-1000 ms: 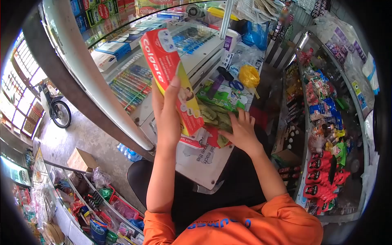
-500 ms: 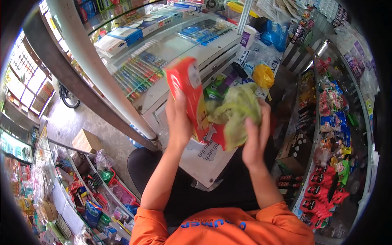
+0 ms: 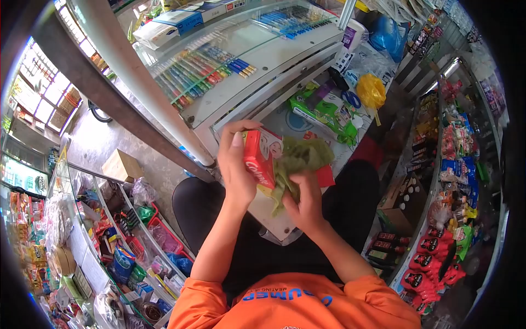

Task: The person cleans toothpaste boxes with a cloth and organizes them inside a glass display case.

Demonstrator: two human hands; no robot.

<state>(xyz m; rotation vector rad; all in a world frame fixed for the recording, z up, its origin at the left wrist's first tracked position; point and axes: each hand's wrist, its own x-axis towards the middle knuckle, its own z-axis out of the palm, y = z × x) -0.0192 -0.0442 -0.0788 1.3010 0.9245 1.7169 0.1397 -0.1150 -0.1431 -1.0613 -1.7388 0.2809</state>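
Observation:
A red carton [image 3: 259,155] with white lettering and a printed picture is tilted above the near end of the counter. My left hand [image 3: 236,162] is closed around its left side. In my right hand [image 3: 307,200] is a crumpled green cloth [image 3: 308,154], gripped by the fingers and pressed against the carton's right side. The cloth covers part of the carton. A flat red piece [image 3: 326,176] shows beyond the cloth, close to my right hand; what it belongs to is hidden.
A green packet [image 3: 323,114], blue-handled scissors [image 3: 351,98] and a yellow plastic bag [image 3: 371,91] lie farther up the counter. Pens [image 3: 200,74] fill a glass case [image 3: 263,68] ahead. A white post [image 3: 145,71] stands left. Shelves of packaged goods [image 3: 446,142] line the right.
The carton has turned and come lower, from upright to tilted. My right hand has moved left and down, bringing the cloth against the carton. The view has shifted slightly.

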